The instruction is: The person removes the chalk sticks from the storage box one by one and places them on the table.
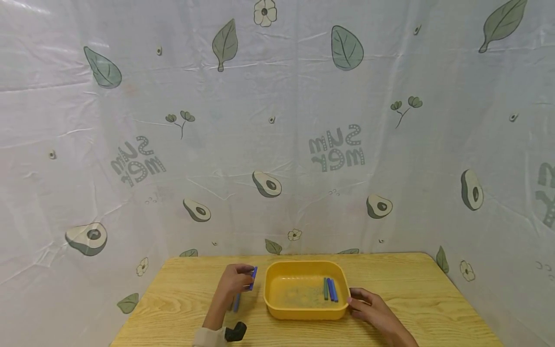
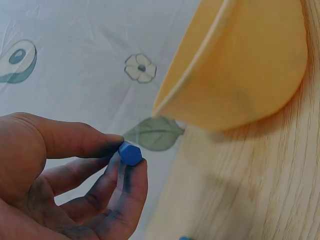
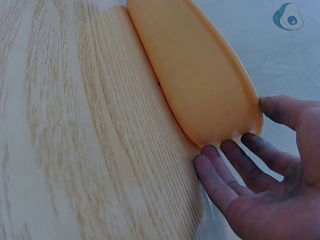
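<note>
My left hand (image 1: 236, 280) is to the left of a yellow tray (image 1: 303, 314), over the table. Thumb and fingertips pinch a blue chalk stick (image 2: 131, 154), its hexagonal end facing the camera in the left wrist view. Inside the tray, a green chalk stick (image 1: 325, 288) and two blue chalk sticks (image 1: 332, 290) lie side by side toward the right. My right hand (image 1: 372, 308) touches the tray's right end, its thumb at the rim and its spread fingertips along the outer wall. Dark smudges mark the fingers of both hands.
Below my left hand, another blue stick (image 1: 237, 302) lies on the wooden table (image 1: 433, 313), beside a darker stick partly hidden by the wrist. Powdery marks cover part of the tray floor. Behind the table hangs a pale printed sheet (image 1: 299, 207).
</note>
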A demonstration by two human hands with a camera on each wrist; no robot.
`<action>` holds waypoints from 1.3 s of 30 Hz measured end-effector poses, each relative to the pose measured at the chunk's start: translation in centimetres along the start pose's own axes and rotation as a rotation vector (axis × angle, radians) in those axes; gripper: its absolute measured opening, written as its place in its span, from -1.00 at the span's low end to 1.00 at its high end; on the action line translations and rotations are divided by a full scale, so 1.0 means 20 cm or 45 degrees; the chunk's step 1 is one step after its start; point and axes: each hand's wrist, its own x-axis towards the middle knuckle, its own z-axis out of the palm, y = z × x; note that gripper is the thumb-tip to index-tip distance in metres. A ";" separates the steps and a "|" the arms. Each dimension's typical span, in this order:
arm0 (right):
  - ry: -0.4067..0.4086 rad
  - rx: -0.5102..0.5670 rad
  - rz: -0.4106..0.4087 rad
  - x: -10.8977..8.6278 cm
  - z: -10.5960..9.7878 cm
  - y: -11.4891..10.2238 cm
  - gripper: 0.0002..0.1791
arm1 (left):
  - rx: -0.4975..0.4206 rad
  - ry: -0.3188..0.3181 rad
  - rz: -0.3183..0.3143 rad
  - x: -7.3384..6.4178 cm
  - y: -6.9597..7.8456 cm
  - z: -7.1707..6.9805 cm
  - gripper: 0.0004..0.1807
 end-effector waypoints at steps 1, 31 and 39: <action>0.000 0.001 -0.004 0.00 0.00 0.00 -0.25 | 0.006 0.006 -0.002 0.00 -0.01 -0.01 -0.55; -0.022 -0.014 -0.026 -0.02 0.00 0.00 -0.24 | 0.088 0.224 -0.140 -0.08 -0.25 -0.32 -0.55; -0.033 0.001 0.000 -0.01 0.00 0.00 -0.19 | 0.218 0.264 -0.113 -0.10 -0.30 -0.33 -0.58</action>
